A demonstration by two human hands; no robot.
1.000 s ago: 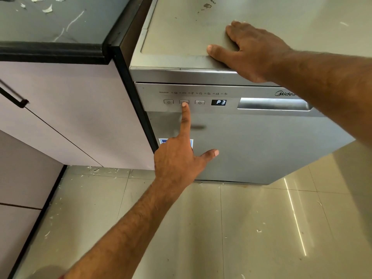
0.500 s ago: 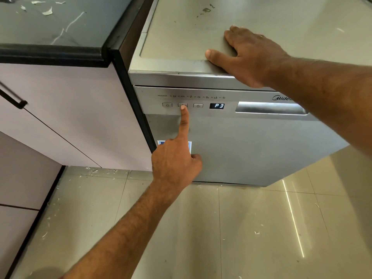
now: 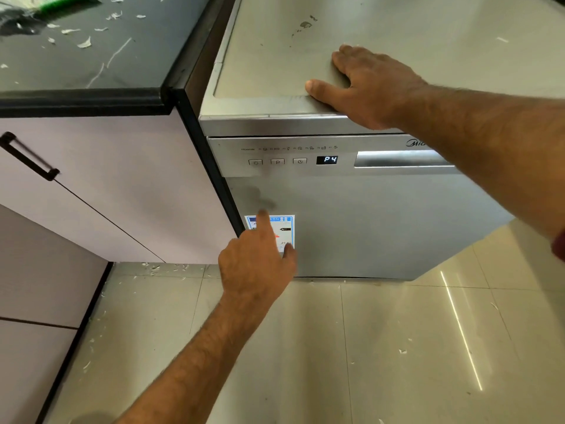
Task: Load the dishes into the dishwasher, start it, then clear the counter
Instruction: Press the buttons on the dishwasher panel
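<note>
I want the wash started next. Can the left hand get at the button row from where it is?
Probably yes. The left hand hovers below the button row, index finger extended upward, with only bare dishwasher door between them. The right hand rests on top, clear of the panel.

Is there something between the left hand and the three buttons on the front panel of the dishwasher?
Nothing visible. The left hand hangs below the panel, index finger out, in front of the door sticker. The buttons sit above it, uncovered. The right hand rests on the dishwasher top, away from them.
</note>
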